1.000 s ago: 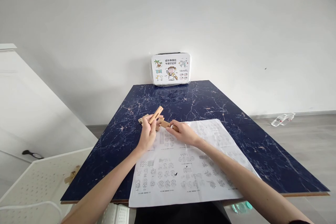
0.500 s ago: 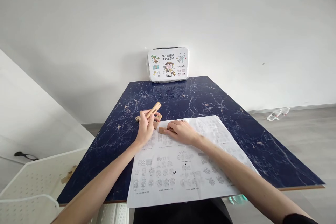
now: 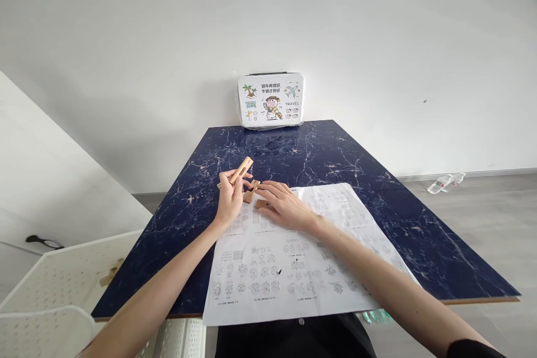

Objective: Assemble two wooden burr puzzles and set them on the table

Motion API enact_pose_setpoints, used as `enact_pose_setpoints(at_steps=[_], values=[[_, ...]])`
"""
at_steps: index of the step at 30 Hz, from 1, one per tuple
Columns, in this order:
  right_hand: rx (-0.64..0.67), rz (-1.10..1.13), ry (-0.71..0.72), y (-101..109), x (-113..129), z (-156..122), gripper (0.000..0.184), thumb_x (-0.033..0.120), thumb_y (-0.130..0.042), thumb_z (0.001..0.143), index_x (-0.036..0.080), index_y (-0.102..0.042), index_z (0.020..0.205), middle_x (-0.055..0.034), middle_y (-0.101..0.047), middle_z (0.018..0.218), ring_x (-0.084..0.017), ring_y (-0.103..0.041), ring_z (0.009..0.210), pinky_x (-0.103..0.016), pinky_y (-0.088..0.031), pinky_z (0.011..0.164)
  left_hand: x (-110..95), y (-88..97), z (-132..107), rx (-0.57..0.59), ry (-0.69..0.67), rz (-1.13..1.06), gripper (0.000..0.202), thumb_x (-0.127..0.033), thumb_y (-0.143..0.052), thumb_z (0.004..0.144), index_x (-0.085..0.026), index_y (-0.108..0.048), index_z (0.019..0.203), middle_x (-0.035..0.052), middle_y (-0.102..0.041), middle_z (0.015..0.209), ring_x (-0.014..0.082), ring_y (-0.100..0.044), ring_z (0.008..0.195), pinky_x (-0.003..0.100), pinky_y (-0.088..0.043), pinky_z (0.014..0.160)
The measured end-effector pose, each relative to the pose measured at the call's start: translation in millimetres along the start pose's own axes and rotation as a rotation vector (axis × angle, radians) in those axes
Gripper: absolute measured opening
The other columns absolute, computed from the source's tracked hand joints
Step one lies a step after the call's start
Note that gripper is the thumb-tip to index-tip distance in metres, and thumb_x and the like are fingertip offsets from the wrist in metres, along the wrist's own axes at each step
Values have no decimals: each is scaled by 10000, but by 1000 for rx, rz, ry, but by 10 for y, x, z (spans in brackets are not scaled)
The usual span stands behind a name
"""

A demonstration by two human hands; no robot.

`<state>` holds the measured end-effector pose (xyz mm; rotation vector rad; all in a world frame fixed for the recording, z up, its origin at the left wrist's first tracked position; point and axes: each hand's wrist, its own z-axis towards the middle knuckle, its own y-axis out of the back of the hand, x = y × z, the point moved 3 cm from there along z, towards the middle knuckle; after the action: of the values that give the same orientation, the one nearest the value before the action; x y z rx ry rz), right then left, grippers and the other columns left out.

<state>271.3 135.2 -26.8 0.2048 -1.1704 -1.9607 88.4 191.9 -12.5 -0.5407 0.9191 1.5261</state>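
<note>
My left hand (image 3: 229, 200) holds a light wooden bar (image 3: 240, 170) tilted up and away over the dark blue marble table (image 3: 335, 162). My right hand (image 3: 282, 205) lies flat on the upper left of a large printed sheet (image 3: 293, 257), fingers spread over small wooden pieces (image 3: 252, 185) on the table; one piece (image 3: 260, 203) shows under its thumb. I cannot tell whether the right hand grips any of them.
A white illustrated case (image 3: 271, 99) stands against the wall at the table's far edge. A white perforated cart (image 3: 59, 285) with a wooden piece (image 3: 109, 274) in it sits at the lower left. A plastic bottle (image 3: 444, 181) lies on the floor at right.
My right hand moved left over the loose wooden pieces and flattened. The left hand with the bar drifted slightly left. The head view shifted a little.
</note>
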Motion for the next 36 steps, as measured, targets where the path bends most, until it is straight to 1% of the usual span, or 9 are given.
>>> enact_pose_setpoints(at_steps=[5,9,12,16,21,25,28,33,36], values=[[117,-87,61,-96,89,19,599,526,-475,1083,242,-391,1604,-108,-403,1672,-342,-283,1581,-593,-292,1262,-5,-3,-11,19,8,-9,154,-361,-451,1098,-226,-416,1162,97,-703,1159,148,-721,810,308,-555,713],[171,-66,79,-102,102,-7,593,535,-452,1091,271,-388,1617,-74,-453,1646,-330,-250,1598,-604,-249,1280,-4,4,-18,20,18,-25,170,-380,-456,1095,-226,-417,1156,91,-700,1162,144,-716,806,311,-563,733],[163,1,163,-59,124,-19,507,470,-479,1094,283,-474,1566,-51,-576,1550,-295,-303,1579,-586,-247,1284,2,9,-18,19,16,-25,178,-388,-460,1094,-229,-416,1161,86,-702,1155,144,-719,802,311,-560,730],[92,89,193,1,157,-12,408,378,-543,1055,260,-602,1441,-65,-664,1433,-272,-481,1449,-527,-373,1223,22,11,-16,13,11,-29,178,-394,-455,1099,-236,-409,1165,81,-709,1136,144,-719,784,301,-550,694],[105,112,199,1,196,-4,414,341,-568,1045,259,-589,1450,-66,-637,1468,-265,-453,1467,-525,-363,1228,32,1,-26,21,20,-41,200,-409,-471,1094,-234,-410,1169,83,-709,1137,147,-718,789,308,-556,706],[107,173,190,11,216,-9,364,371,-594,1043,279,-637,1392,-51,-700,1369,-261,-530,1379,-511,-410,1189,-23,-31,-51,64,43,-87,194,-411,-456,1100,-232,-404,1152,58,-698,1100,122,-702,713,307,-553,699],[104,207,185,26,229,-17,399,426,-654,1007,263,-659,1372,-60,-718,1330,-276,-551,1337,-498,-438,1161,-78,-64,-74,117,89,-122,207,-428,-452,1100,-228,-415,1136,42,-704,1030,116,-675,657,294,-534,655],[144,181,203,16,228,-27,447,409,-649,1019,254,-616,1437,-66,-696,1378,-278,-470,1422,-509,-395,1194,-146,-75,-85,120,100,-136,210,-433,-460,1098,-223,-456,1100,19,-684,911,116,-576,660,282,-501,676],[157,196,203,-11,216,-26,398,418,-648,1025,260,-652,1390,-58,-721,1315,-271,-510,1352,-481,-431,1158,-167,-69,-78,108,104,-164,213,-430,-456,1100,-217,-466,1113,13,-663,884,112,-517,637,267,-465,640]])
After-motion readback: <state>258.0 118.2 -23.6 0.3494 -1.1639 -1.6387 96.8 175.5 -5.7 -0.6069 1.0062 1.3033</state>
